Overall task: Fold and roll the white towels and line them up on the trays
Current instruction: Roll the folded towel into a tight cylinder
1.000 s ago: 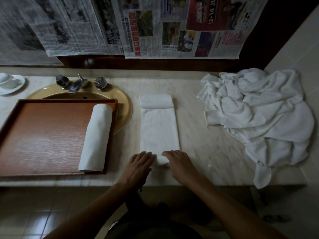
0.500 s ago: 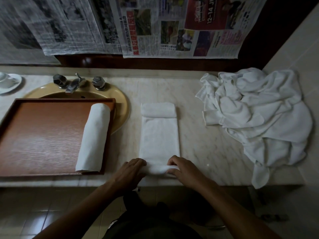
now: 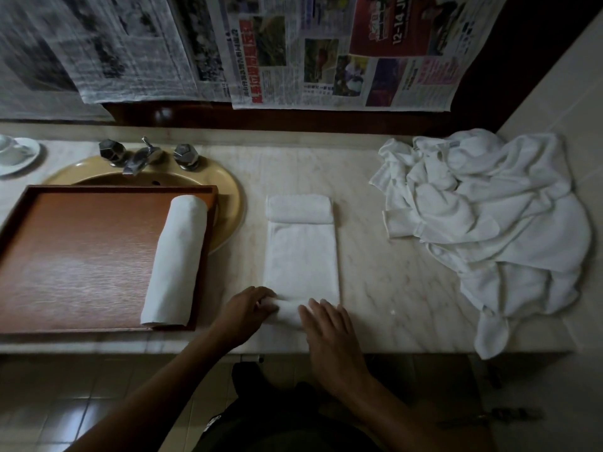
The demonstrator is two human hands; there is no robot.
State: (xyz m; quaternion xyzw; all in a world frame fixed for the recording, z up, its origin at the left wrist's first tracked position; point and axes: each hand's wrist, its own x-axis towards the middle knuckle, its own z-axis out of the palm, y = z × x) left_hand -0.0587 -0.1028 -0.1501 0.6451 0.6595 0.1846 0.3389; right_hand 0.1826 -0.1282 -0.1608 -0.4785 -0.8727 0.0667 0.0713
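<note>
A wooden tray (image 3: 81, 256) sits on the marble counter (image 3: 391, 288), covering the near part of a yellow sink (image 3: 228, 197). One rolled towel (image 3: 174, 259) lies inside the tray along its right wall. Just right of the tray, a folded towel (image 3: 301, 256) is spread flat on the counter as a long strip. Its far end is doubled over and its near end is wound into a small roll. The left hand (image 3: 243, 313) grips that roll's left end with curled fingers. The right hand (image 3: 329, 334) rests on the roll's right part with its fingers nearly straight, pressing rather than clasping. Well to the right of the tray, a heap of loose towels (image 3: 489, 223) spills over the counter's front edge. Beyond the tray stand the faucet (image 3: 143, 156) and, further left, a cup on a saucer (image 3: 16, 153). Newspapers (image 3: 293, 50) hang on the wall behind.
</note>
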